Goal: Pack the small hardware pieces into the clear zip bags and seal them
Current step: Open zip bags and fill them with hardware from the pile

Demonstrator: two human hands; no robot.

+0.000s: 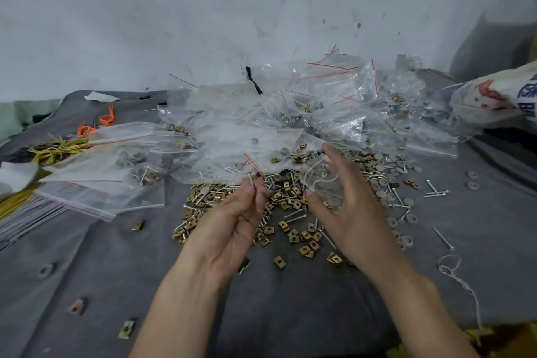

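Note:
My right hand (345, 212) holds a small clear zip bag (322, 180) with grey washers inside, fingers curled round it. My left hand (241, 212) pinches a thin silver nail (252, 183) between thumb and fingers, just left of the bag. Under both hands lies a heap of brass-coloured square clip nuts (290, 229) mixed with nails and grey washers (380, 183). Behind them a big pile of filled clear zip bags (276, 125) with red seal strips covers the grey cloth.
A stack of empty zip bags (96, 197) lies at left, near yellow ties (55, 148) and orange ties (106, 119). A printed sack (499, 96) sits at far right. A white string (453, 273) lies at right. Loose clip nuts dot the grey cloth (116, 256).

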